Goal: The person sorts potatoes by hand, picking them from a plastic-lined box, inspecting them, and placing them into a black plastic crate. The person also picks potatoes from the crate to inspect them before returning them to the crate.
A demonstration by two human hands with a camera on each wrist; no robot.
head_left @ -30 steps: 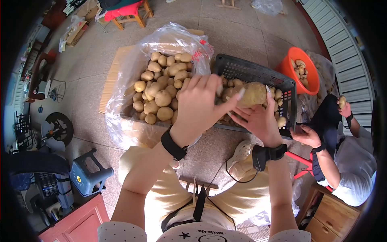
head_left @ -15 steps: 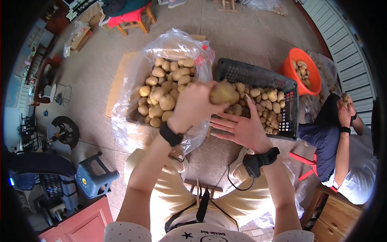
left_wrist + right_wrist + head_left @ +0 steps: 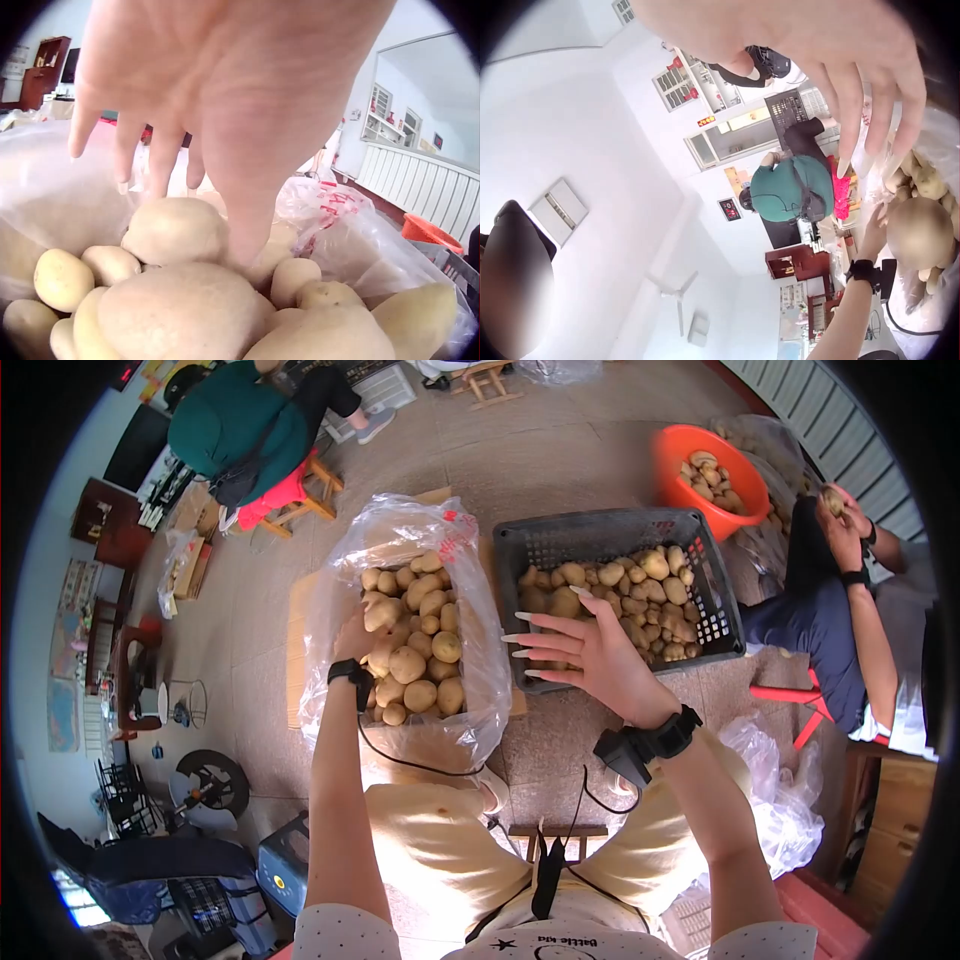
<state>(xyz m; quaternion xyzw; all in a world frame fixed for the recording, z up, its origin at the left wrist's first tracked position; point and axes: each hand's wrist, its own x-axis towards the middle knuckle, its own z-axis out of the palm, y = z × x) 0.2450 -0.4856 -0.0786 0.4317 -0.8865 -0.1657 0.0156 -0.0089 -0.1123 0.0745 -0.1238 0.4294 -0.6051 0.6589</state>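
Observation:
In the head view my left hand (image 3: 352, 637) reaches into a box lined with a clear plastic bag (image 3: 484, 695), among many potatoes. The left wrist view shows that hand (image 3: 217, 97) over a large pale potato (image 3: 176, 230), its thumb beside it and its fingers extended and spread beyond; the thumb's tip is hidden. My right hand (image 3: 607, 660) hovers over the near left part of a black plastic crate (image 3: 600, 528) with its fingers stretched out, holding nothing. Smaller potatoes (image 3: 655, 592) fill much of that crate.
An orange bucket (image 3: 745, 480) with potatoes stands behind the crate's right end. At the right a seated person (image 3: 870, 630) holds a potato (image 3: 833, 502). A person in green (image 3: 235, 435) sits at the back left. Plastic bags (image 3: 775, 790) lie by my right leg.
My left hand, carrying a large potato from the crate side, has moved left into the lined box. My right hand has stayed over the crate. The head view has shifted.

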